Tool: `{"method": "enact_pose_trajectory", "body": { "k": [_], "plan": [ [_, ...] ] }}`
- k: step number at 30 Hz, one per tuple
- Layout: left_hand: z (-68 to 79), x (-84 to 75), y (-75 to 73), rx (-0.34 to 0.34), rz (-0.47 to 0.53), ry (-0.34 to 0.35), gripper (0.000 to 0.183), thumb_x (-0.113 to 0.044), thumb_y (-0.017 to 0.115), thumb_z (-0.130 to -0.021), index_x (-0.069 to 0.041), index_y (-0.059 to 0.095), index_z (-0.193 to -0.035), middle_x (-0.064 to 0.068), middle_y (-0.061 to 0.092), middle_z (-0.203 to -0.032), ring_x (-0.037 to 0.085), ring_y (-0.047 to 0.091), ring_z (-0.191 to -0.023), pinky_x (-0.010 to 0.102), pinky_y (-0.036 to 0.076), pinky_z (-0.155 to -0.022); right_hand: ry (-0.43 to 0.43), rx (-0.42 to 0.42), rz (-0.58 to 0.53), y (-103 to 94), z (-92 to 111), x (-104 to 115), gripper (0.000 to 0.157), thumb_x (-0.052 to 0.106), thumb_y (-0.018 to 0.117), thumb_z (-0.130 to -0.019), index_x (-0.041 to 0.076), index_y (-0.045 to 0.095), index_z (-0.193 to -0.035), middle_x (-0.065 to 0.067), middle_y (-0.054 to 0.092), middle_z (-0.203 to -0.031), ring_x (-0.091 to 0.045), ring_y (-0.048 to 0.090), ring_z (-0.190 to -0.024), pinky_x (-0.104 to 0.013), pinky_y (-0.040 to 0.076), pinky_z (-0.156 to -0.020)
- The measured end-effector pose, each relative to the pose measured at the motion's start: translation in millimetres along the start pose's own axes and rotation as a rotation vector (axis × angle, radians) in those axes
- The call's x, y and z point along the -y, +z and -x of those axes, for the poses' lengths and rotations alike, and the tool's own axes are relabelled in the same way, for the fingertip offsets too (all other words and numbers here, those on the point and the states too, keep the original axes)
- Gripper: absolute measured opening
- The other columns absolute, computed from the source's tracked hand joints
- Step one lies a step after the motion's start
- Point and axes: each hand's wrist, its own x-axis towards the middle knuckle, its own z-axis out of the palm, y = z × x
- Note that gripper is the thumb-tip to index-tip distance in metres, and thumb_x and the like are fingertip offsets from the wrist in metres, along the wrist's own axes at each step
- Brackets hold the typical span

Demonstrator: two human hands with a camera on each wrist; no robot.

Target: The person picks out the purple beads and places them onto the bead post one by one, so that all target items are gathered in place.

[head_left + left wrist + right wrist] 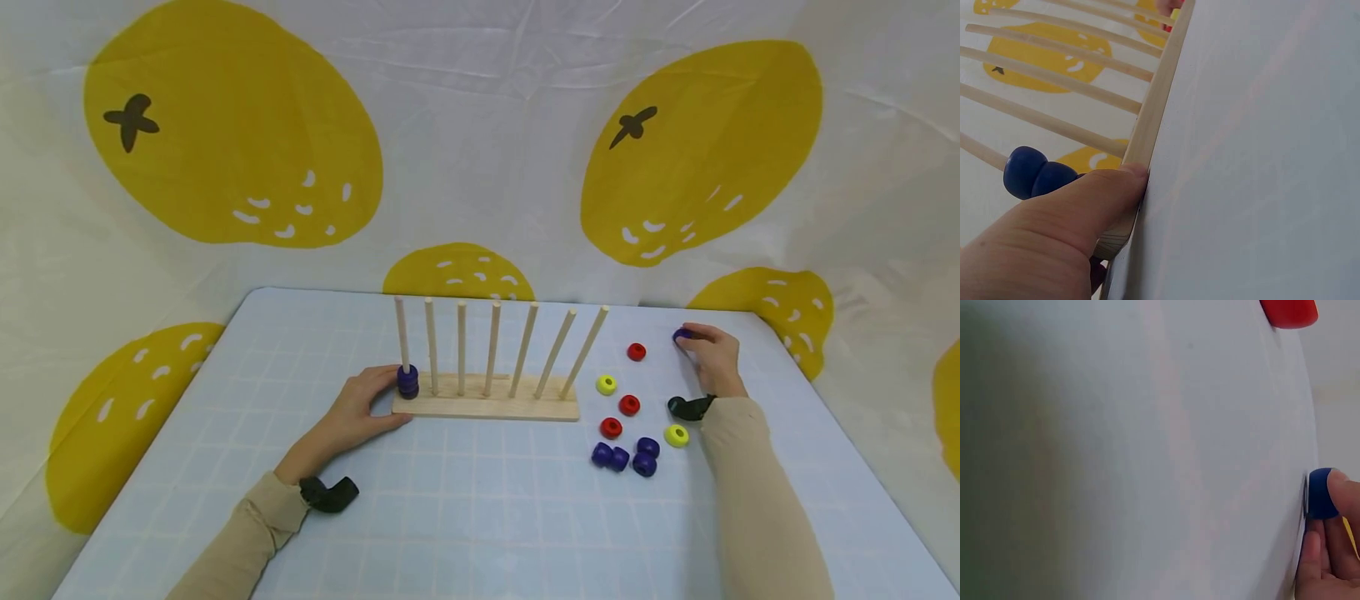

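Observation:
A wooden peg rack [480, 407] with a row of upright pegs stands mid-table. Blue beads [408, 382] are stacked low on its leftmost peg. My left hand [352, 410] grips the rack's left end; the left wrist view shows the thumb [1107, 194] pressed along the base's front edge, just below the stacked beads. Off to the far right, my right hand [716, 357] pinches a single blue bead [1320, 494] between thumb and fingers, close over the tabletop. The rack's other pegs carry no beads.
Right of the rack lie loose red beads [629, 405], yellow beads [677, 435] and several blue beads [645, 463], the blue ones grouped nearest the front. A white curtain with yellow fruit prints [232, 125] hangs behind the table [465, 517]. Dark camera mounts [328, 495] sit at both wrists.

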Motion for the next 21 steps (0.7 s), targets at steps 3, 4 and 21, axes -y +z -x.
{"method": "enact_pose_trajectory", "body": {
  "k": [3, 4, 21],
  "plan": [
    [0.4, 0.4, -0.1, -0.004, 0.007, 0.003, 0.064, -0.021, 0.086, -0.076, -0.001, 0.061, -0.131, 0.017, 0.059, -0.134, 0.038, 0.052, -0.124, 0.062, 0.038, -0.099, -0.049, 0.023, 0.082, -2.2, 2.7, 2.6, 0.053, 0.004, 0.062, -0.096, 0.005, 0.046, -0.147, -0.006, 0.048, -0.138, -0.021, 0.040, -0.128, -0.034, 0.029, -0.116],
    [0.4, 0.6, 0.1, -0.004, 0.008, 0.006, 0.064, -0.021, 0.086, -0.076, 0.000, 0.061, -0.131, 0.018, 0.059, -0.134, 0.038, 0.052, -0.124, 0.061, 0.038, -0.099, -0.065, 0.032, 0.116, -3.8, 3.5, 3.5, 0.053, 0.005, 0.062, -0.097, 0.004, 0.045, -0.148, -0.008, 0.047, -0.140, -0.022, 0.040, -0.129, -0.035, 0.029, -0.116],
    [-0.4, -1.7, -0.9, 0.005, 0.007, -0.003, 0.065, -0.021, 0.085, -0.077, -0.001, 0.059, -0.133, 0.017, 0.058, -0.135, 0.037, 0.051, -0.125, 0.062, 0.037, -0.100, -0.146, 0.129, 0.323, -16.7, 20.4, 42.9, 0.057, 0.028, 0.063, -0.098, 0.002, 0.045, -0.145, 0.007, 0.053, -0.106, -0.030, 0.048, -0.120, -0.046, 0.032, -0.114]
  ]
}}
